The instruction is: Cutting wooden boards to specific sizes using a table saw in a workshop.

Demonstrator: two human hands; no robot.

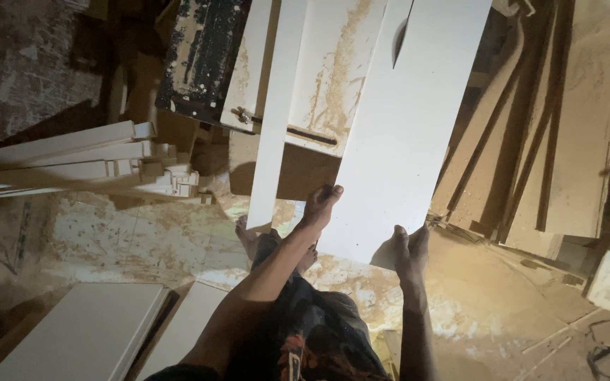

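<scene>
Left hand (pixel 321 204) and right hand (pixel 409 250) grip one white board (pixel 404 134).

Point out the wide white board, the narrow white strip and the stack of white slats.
wide white board (pixel 407 134), head view, middle of its face
narrow white strip (pixel 274 120), head view, mid-length
stack of white slats (pixel 72 159), head view, top slats

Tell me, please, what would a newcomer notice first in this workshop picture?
First, the large white board in the centre, which lies on a saw table dusted with sawdust, its near end held by the left hand and the right hand. Next, the stack of white strips at the left, and brown panels leaning at the right.
</scene>
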